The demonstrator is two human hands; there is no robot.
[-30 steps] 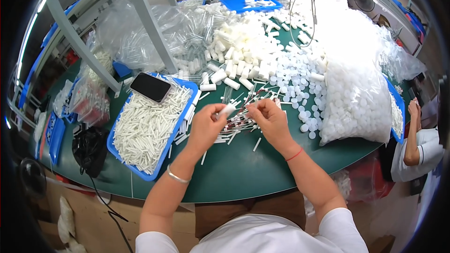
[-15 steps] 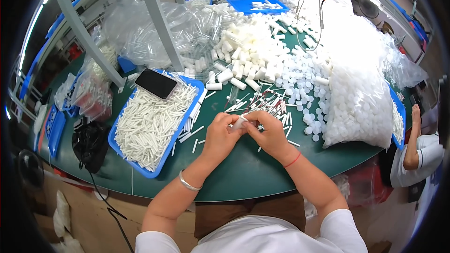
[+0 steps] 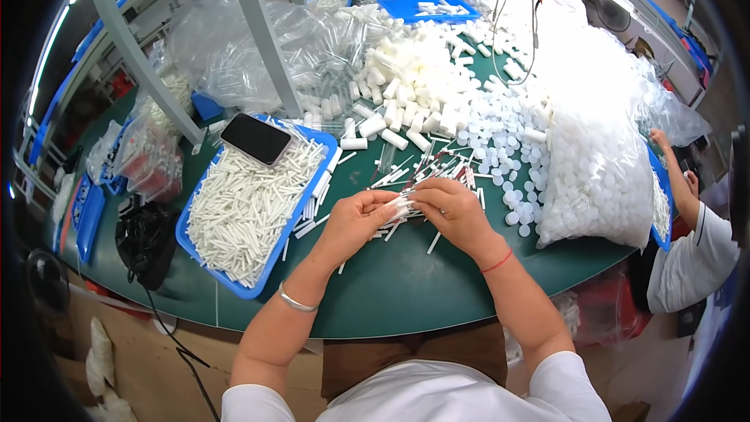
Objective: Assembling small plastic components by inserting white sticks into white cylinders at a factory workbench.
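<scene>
Between the fingertips of both my hands is a small white cylindrical piece point(image 3: 400, 208), partly covered by the fingers. My left hand point(image 3: 355, 223) pinches its left end, and my right hand point(image 3: 457, 217) is closed on it from the right with the knuckles upward. Just beyond the hands lies a loose pile of thin white sticks and dark red ones point(image 3: 437, 168). A few white sticks point(image 3: 434, 243) are scattered under and around my hands on the green table point(image 3: 414, 297). Whether the held piece has other parts inside cannot be made out.
On the left a blue tray point(image 3: 269, 270) full of white sticks carries a black phone point(image 3: 256, 139). Thick white cylinders point(image 3: 394, 139), clear tubes point(image 3: 332, 105), translucent caps point(image 3: 512, 164) and a bulging plastic bag point(image 3: 598, 195) lie beyond. A grey post point(image 3: 266, 39) rises on the left. Co-workers sit opposite and right.
Both hands have turned and spread slightly apart around the white piece, the left one shifting left and the right one right. At the right, the co-worker's arm has reached forward.
</scene>
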